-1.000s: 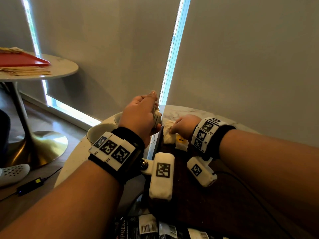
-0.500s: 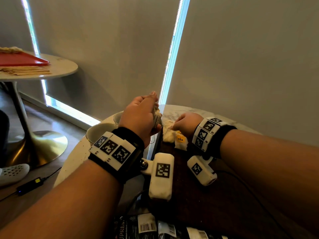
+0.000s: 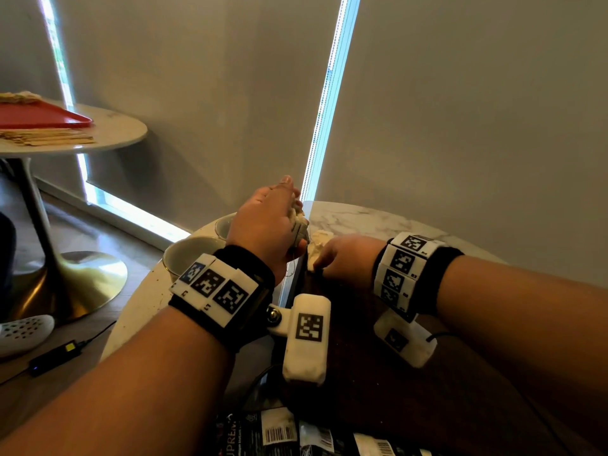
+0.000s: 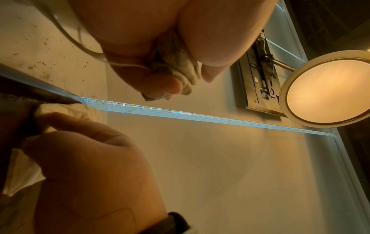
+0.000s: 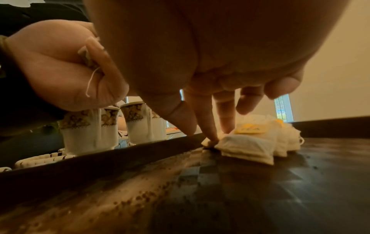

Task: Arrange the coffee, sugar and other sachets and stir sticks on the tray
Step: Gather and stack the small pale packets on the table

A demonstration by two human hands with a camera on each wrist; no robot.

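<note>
My left hand hovers over the left rim of the dark wooden tray and grips a bunch of white tea bags, a string dangling from them. My right hand is low over the tray's far left corner. Its straight fingertips press on the near corner of a tea bag that lies flat at the front of a small row of tea bags. A yellow "TEA" tag rests on top of that row. Loose brown grains are scattered on the tray floor.
Two white patterned cups stand on the marble table just left of the tray. Black coffee sachets lie at the near edge. A second table at far left carries a red tray and wooden stir sticks.
My right hand has come down and slightly nearer onto the tea bags, and in the head view it now hides the yellow tag. The left hand has stayed in place with its bunch.
</note>
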